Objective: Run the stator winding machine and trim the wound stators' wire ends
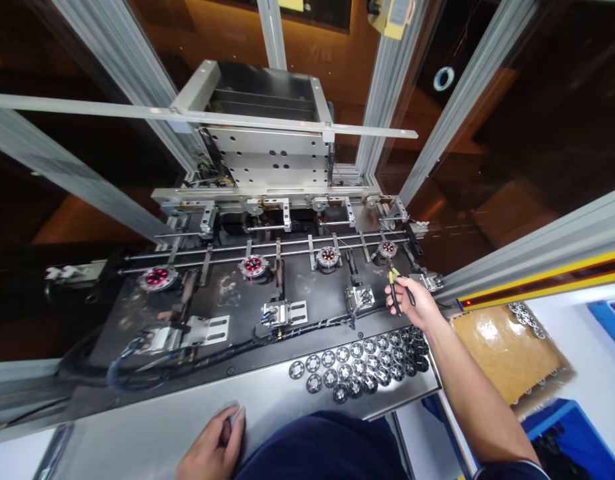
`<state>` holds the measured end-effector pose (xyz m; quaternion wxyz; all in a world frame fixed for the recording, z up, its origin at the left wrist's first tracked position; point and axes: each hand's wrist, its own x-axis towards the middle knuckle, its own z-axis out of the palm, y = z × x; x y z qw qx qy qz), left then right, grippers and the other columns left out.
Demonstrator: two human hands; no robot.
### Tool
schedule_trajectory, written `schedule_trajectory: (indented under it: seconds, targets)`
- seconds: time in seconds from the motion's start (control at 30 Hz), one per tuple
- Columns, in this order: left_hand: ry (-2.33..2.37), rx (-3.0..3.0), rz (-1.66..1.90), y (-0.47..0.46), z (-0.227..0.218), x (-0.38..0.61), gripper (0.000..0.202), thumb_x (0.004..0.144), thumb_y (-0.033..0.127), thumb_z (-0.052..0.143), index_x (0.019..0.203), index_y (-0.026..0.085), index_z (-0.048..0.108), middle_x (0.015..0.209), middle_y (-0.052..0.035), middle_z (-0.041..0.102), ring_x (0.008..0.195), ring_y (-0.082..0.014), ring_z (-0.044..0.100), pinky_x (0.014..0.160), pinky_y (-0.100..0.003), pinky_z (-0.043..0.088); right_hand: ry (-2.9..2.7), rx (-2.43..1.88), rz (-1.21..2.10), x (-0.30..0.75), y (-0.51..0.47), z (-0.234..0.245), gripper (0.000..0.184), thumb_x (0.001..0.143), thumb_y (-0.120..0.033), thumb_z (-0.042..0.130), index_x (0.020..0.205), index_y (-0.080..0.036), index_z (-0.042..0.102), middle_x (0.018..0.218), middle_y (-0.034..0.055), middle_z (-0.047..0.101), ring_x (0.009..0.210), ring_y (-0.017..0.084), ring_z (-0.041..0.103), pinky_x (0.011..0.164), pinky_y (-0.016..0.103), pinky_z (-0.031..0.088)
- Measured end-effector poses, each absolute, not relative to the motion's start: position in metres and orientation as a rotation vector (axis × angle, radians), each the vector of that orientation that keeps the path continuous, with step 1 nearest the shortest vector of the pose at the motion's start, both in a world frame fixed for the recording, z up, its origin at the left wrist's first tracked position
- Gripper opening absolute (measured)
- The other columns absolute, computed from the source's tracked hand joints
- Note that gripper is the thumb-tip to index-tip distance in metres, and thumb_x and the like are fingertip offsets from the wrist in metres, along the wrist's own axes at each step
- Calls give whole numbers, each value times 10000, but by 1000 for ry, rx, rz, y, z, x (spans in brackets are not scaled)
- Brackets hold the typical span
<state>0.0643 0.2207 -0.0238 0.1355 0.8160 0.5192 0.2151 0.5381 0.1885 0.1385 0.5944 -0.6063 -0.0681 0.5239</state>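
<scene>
My right hand (412, 303) is closed around a pair of pliers (396, 293) with green and black handles. The tips of the pliers point at the rightmost round fixture (387, 250), which holds a part with glowing orange-red spots; whether they touch it I cannot tell. Three similar fixtures stand to its left: one (327, 257) near the middle, another (254, 267), and a red-lit one (158, 277) at the far left. My left hand (213, 443) rests by the metal ledge (187, 413) with its fingers curled together, and nothing shows in it.
Several small black round parts (359, 367) lie in rows on the ledge's right side. Metal clamps (282, 313) and cables line the black machine bed. To the right are a yellow-black light bar (542, 280), a brown sheet (502, 353) and a blue bin (572, 440).
</scene>
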Motion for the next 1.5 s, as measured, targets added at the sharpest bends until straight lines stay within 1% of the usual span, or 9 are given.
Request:
schedule_trajectory:
  seconds: [0.47, 0.63, 0.73, 0.83, 0.97, 1.03, 1.1, 1.2, 1.5]
  targets:
    - [1475, 2360, 587, 219, -21, 64, 271, 893, 469, 518, 955, 248, 664, 794, -10, 771, 608, -185, 730, 577, -256, 541, -73, -1295, 1265, 548, 201, 132, 215, 813, -343, 575, 946, -175, 595, 721, 9, 654, 543, 146, 589, 416, 242, 455]
    - [1482, 2358, 607, 219, -17, 66, 279, 896, 466, 507, 957, 240, 659, 831, -30, 781, 643, -197, 739, 569, -263, 537, -122, -1250, 1246, 531, 196, 155, 214, 793, -323, 630, 951, -181, 606, 681, -25, 588, 474, 88, 502, 358, 170, 353]
    - [1467, 2350, 634, 220, -14, 69, 267, 895, 459, 511, 933, 241, 660, 770, -15, 765, 605, -187, 723, 557, -256, 525, -229, -1213, 1311, 499, 159, 188, 349, 773, -338, 698, 1082, -186, 640, 756, -3, 606, 445, 76, 475, 328, 173, 312]
    - [1469, 2319, 653, 224, -9, 74, 267, 890, 453, 524, 919, 228, 664, 640, 5, 700, 530, -178, 682, 540, -255, 505, -574, -1100, 1648, 456, 113, 208, 480, 764, -330, 756, 1221, -218, 659, 832, 33, 635, 460, 58, 468, 371, 175, 315]
    - [1460, 2250, 625, 219, 3, 82, 299, 901, 460, 510, 916, 214, 681, 587, 8, 656, 532, -174, 660, 582, -261, 521, -843, -1104, 1955, 398, 101, 179, 704, 768, -382, 722, 1427, -292, 488, 901, 29, 629, 529, 72, 477, 452, 192, 389]
    - [1427, 2214, 585, 214, 13, 84, 309, 917, 447, 504, 940, 205, 694, 653, -10, 695, 595, -172, 681, 642, -262, 544, -1162, -1438, 1875, 368, 122, 152, 663, 836, -385, 607, 1465, -262, 435, 945, 46, 653, 592, 114, 561, 545, 246, 489]
    - [1417, 2171, 550, 208, 24, 85, 302, 944, 408, 489, 973, 199, 705, 704, -28, 722, 633, -170, 691, 661, -262, 552, -1558, -1687, 1642, 335, 152, 125, 597, 862, -334, 551, 1444, -225, 471, 1081, 89, 674, 852, 194, 656, 787, 327, 543]
    - [1378, 2129, 520, 200, 37, 87, 297, 993, 334, 446, 987, 190, 706, 810, -45, 752, 715, -163, 706, 703, -280, 561, -1911, -1764, 1451, 289, 187, 97, 583, 841, -250, 556, 1415, -165, 511, 1268, 156, 615, 1173, 282, 595, 1034, 391, 443]
    - [1290, 2181, 468, 184, 39, 75, 279, 946, 307, 567, 1185, 168, 606, 1164, -89, 651, 1071, -245, 611, 910, -448, 499, -2558, -2022, 787, 232, 201, 63, 709, 828, -165, 549, 1499, -82, 337, 1350, 306, 495, 1117, 412, 620, 932, 529, 490]
